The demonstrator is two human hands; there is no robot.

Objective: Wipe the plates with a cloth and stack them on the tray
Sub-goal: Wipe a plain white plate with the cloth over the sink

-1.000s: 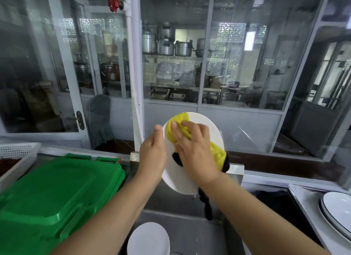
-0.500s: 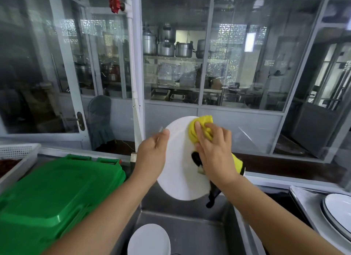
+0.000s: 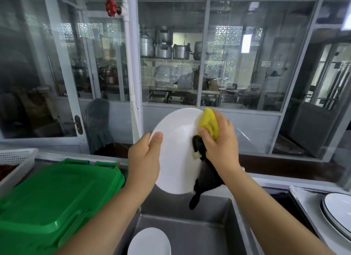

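I hold a white plate (image 3: 176, 150) upright over the steel sink (image 3: 190, 222). My left hand (image 3: 145, 156) grips its left rim, thumb on the face. My right hand (image 3: 220, 140) grips a yellow and black cloth (image 3: 209, 121) against the plate's right edge; the black end hangs down below the plate. Another white plate (image 3: 149, 242) lies in the sink bottom. At the right, dark-rimmed white plates (image 3: 338, 215) are stacked on a steel tray (image 3: 302, 199).
A green plastic bin lid (image 3: 57, 196) fills the left foreground. A white perforated basket (image 3: 13, 159) sits at the far left. A white pipe (image 3: 131, 64) with a red valve (image 3: 111, 7) runs up the glass partition behind the sink.
My right hand has slid the cloth from the plate's upper middle across to its right edge. The plate has tilted to show more of its face.
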